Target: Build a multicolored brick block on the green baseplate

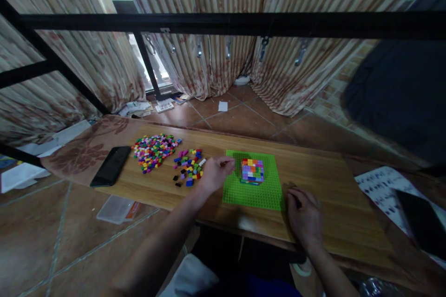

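A bright green studded baseplate (273,195) lies on the wooden bench top in front of me. On it stands a low, blocky build of multicoloured toy bricks (252,171), with orange, purple, white, blue and green pieces on top. My left hand (216,174) is over the plate's left edge, thumb and fingers pinched together just left of the build. Whatever the pinch holds, if anything, is too small to make out. Beside the plate's lower right corner rests my right hand (306,216), fingers curled in, with no piece visible in them.
A large pile of loose bricks (155,151) and a smaller scatter (188,164) lie left of the plate. A black phone (110,166) is farther left. At far right are a printed sheet (379,190) and another dark device (421,222). A black rail (223,23) crosses above.
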Demonstrator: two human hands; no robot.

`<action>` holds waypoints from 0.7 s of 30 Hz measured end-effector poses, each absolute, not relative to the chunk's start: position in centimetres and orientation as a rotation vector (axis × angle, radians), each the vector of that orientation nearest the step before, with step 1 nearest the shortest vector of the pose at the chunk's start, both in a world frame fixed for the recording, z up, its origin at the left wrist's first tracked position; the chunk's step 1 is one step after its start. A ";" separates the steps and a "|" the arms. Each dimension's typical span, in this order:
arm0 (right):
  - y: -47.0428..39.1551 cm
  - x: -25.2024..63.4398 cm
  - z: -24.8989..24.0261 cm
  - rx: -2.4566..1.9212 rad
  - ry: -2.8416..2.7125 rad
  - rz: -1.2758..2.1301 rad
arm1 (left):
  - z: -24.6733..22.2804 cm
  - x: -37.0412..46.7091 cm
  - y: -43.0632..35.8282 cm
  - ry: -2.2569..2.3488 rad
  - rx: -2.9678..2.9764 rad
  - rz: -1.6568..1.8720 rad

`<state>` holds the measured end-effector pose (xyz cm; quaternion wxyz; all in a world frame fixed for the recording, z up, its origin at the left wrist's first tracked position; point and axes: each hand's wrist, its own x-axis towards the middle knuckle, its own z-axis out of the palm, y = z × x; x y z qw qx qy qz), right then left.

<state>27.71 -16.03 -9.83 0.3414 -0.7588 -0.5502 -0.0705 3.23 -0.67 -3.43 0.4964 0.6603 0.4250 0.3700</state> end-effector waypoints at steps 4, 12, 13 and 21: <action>-15.9 27.5 -9.8 -1.962 -1.416 -0.192 | -3.2 4.9 -0.2 0.959 1.397 0.823; -15.9 27.6 -9.9 -1.934 -1.434 -0.198 | -2.2 5.7 0.2 1.053 1.385 0.755; -15.9 27.6 -9.9 -1.933 -1.438 -0.193 | -2.2 5.8 0.3 1.062 1.363 0.751; -15.9 27.5 -10.0 -1.945 -1.425 -0.181 | -1.7 6.4 1.4 1.070 1.246 0.633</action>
